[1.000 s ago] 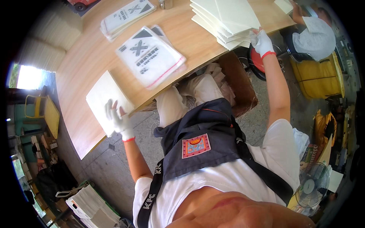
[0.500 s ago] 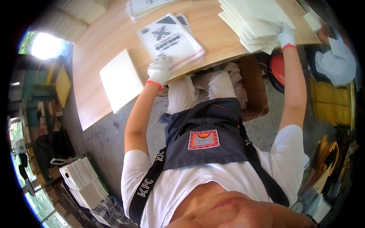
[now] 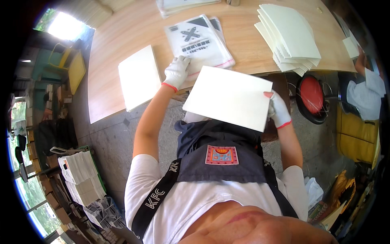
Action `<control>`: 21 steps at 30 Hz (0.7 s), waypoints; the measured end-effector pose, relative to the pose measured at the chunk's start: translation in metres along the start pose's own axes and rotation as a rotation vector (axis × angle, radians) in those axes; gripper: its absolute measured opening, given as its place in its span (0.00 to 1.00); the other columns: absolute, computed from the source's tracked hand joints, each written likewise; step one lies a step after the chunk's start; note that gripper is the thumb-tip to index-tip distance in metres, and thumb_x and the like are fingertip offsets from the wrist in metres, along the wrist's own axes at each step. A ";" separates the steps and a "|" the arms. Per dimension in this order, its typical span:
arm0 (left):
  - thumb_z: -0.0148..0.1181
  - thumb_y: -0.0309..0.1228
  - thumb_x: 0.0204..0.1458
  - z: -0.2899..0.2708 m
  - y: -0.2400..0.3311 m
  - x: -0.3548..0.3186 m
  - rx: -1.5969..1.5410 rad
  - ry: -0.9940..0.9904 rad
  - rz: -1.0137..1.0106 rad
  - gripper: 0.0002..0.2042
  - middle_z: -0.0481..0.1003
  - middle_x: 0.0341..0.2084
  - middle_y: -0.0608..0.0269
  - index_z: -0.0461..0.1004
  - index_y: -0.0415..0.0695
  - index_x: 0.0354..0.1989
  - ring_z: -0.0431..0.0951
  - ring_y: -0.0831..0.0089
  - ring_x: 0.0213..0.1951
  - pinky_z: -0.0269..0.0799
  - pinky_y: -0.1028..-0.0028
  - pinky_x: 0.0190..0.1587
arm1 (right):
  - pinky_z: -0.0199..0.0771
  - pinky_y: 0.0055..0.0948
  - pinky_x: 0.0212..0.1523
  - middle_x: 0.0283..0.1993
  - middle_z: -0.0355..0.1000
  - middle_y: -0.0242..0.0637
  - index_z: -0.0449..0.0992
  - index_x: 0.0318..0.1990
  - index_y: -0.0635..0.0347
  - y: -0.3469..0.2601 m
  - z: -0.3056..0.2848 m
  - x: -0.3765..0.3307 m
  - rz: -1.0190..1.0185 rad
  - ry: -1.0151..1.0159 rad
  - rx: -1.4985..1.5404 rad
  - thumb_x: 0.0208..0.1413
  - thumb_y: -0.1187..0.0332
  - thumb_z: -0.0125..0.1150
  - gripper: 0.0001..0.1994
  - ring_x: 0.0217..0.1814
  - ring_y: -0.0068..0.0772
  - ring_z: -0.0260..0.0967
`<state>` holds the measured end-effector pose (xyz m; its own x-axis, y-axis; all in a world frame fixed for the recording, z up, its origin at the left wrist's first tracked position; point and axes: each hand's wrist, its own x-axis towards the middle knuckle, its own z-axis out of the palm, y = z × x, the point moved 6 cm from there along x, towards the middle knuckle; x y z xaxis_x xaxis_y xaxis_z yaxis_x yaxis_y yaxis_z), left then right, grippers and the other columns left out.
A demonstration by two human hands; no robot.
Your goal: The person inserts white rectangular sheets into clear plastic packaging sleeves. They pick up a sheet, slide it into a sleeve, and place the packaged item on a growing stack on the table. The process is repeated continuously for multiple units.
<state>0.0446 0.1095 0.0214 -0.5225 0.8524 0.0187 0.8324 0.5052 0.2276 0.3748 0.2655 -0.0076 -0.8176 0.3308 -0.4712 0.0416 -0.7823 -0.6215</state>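
Observation:
My right hand (image 3: 279,109), in a white glove with a red cuff, grips the right end of a flat bundle of white paper (image 3: 227,97). The bundle hangs tilted in front of the table's near edge, above my lap. My left hand (image 3: 176,71), gloved alike, rests with fingers laid on the near left corner of a pile of clear plastic bags with black print (image 3: 203,44). Its fingertips touch the top bag. Left of that hand lies another white paper bundle (image 3: 140,77), flat on the table.
A fanned pile of white bundles (image 3: 288,36) stands at the table's right. More printed bags (image 3: 183,6) lie at the far edge. A red stool (image 3: 312,99) is below the table's right side. A person (image 3: 365,89) sits beyond it. Paper stacks (image 3: 83,179) stand at lower left.
My right hand has taken a white bundle from the fanned pile and brought it left and towards me. The left hand remains at the corner of the bags.

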 end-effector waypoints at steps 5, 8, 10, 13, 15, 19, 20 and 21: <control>0.52 0.23 0.42 -0.005 -0.006 -0.010 -0.106 0.207 0.029 0.10 0.72 0.39 0.63 0.72 0.48 0.34 0.71 0.59 0.44 0.71 0.63 0.40 | 0.75 0.24 0.32 0.46 0.71 0.39 0.63 0.55 0.64 0.037 -0.005 0.000 -0.206 0.281 0.154 0.55 0.68 0.50 0.20 0.36 0.27 0.73; 0.51 0.23 0.44 -0.014 -0.004 -0.009 -0.257 0.192 0.022 0.10 0.73 0.34 0.63 0.74 0.49 0.34 0.74 0.61 0.38 0.71 0.64 0.37 | 0.75 0.27 0.40 0.48 0.70 0.37 0.63 0.55 0.61 0.055 -0.007 0.003 -0.221 0.262 0.271 0.56 0.70 0.50 0.18 0.45 0.30 0.71; 0.48 0.20 0.46 -0.022 -0.003 -0.003 -0.383 0.188 0.127 0.13 0.73 0.30 0.62 0.74 0.50 0.38 0.75 0.63 0.29 0.70 0.67 0.35 | 0.75 0.25 0.37 0.47 0.70 0.36 0.64 0.54 0.61 0.063 -0.021 0.010 -0.191 0.152 0.349 0.56 0.70 0.50 0.17 0.43 0.29 0.72; 0.47 0.18 0.45 -0.020 -0.011 -0.001 -0.708 0.092 0.122 0.14 0.73 0.29 0.63 0.74 0.49 0.39 0.74 0.67 0.29 0.70 0.69 0.34 | 0.75 0.22 0.33 0.46 0.71 0.35 0.66 0.51 0.60 0.059 -0.007 0.009 -0.196 0.165 0.355 0.56 0.70 0.52 0.15 0.41 0.27 0.72; 0.48 0.16 0.43 -0.030 0.003 -0.005 -0.587 0.145 0.150 0.14 0.72 0.28 0.62 0.73 0.46 0.37 0.73 0.70 0.27 0.69 0.73 0.32 | 0.74 0.21 0.31 0.45 0.71 0.34 0.67 0.50 0.60 0.055 0.005 0.005 -0.240 0.216 0.320 0.56 0.70 0.52 0.14 0.39 0.26 0.72; 0.50 0.16 0.40 -0.044 0.024 -0.024 -0.427 0.309 0.173 0.15 0.71 0.28 0.62 0.73 0.46 0.36 0.72 0.70 0.25 0.68 0.73 0.29 | 0.71 0.20 0.27 0.42 0.71 0.33 0.66 0.50 0.59 0.058 0.018 0.001 -0.301 0.319 0.307 0.57 0.70 0.51 0.14 0.34 0.24 0.70; 0.51 0.16 0.39 -0.044 0.024 -0.031 -0.442 0.376 0.163 0.15 0.71 0.28 0.63 0.73 0.46 0.35 0.71 0.69 0.24 0.68 0.72 0.28 | 0.70 0.20 0.25 0.41 0.71 0.33 0.66 0.51 0.58 0.059 0.022 0.001 -0.301 0.356 0.319 0.57 0.70 0.51 0.14 0.31 0.23 0.70; 0.51 0.16 0.39 -0.039 0.021 -0.036 -0.477 0.444 0.126 0.15 0.71 0.28 0.63 0.73 0.46 0.35 0.71 0.69 0.24 0.68 0.72 0.28 | 0.69 0.19 0.22 0.40 0.71 0.32 0.66 0.51 0.58 0.057 0.029 -0.002 -0.305 0.385 0.308 0.57 0.70 0.50 0.14 0.28 0.22 0.69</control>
<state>0.0740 0.0840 0.0635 -0.5378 0.7133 0.4494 0.7726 0.2037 0.6013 0.3620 0.2050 -0.0243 -0.4964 0.6887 -0.5285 -0.3793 -0.7197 -0.5815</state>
